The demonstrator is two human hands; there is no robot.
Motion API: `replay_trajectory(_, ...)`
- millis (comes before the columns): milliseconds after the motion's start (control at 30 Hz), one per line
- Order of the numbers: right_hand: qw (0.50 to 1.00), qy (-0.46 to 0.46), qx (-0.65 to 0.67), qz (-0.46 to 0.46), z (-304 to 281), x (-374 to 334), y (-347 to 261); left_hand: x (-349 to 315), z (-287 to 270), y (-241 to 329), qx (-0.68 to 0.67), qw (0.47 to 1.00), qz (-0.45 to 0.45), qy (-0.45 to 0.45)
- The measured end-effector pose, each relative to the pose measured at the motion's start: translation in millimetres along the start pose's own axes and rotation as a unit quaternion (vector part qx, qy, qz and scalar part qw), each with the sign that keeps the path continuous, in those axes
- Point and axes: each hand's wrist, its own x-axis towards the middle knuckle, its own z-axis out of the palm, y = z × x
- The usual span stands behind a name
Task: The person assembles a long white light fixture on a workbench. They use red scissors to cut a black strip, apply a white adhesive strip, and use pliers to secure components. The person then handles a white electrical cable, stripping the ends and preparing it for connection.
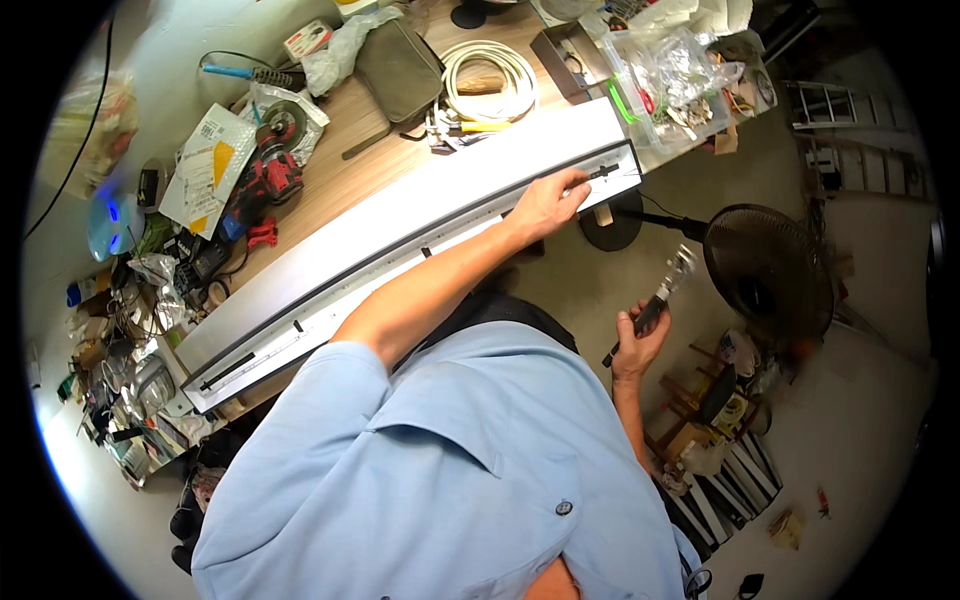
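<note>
A long white linear light housing (420, 215) with dark edges lies slantwise along the table's front edge. Its open channel holds a white strip (340, 300) and small black clips. Near the right end of this channel, my left hand (548, 207) has thumb and fingers pinched together, beside a short black piece (605, 172) and thin wires. What the pinch holds is too small to make out. Off the table to the right, my right hand (638, 345) is closed around a hand tool with a black handle and a shiny metal head (682, 262), pointing up and away.
A coiled cream cable (490, 80), a dark tray (398, 70) and a red cordless power tool (275, 175) lie behind the housing. A clear bin of parts (680, 85) stands at the far right. A black fan (765, 270) stands right of my right hand. Clutter covers the left end.
</note>
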Motion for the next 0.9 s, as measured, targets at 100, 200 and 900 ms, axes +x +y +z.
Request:
replay_trajectory(100,0.991,-0.112,0.0,-0.069,42.1,20.2,-46.5,-47.3,-13.3,18.3,-0.088,0.99,-0.104,-0.047)
replay_trajectory(200,0.963,-0.202,-0.049,-0.171,102.1,34.6,-101.9,-96.4,-37.6,29.6,-0.199,0.973,-0.106,-0.042)
replay_trajectory(900,0.952,-0.233,-0.18,-0.087,228.3,128.3,-86.9,-86.2,-287.6,-20.1,0.489,0.782,-0.271,0.275)
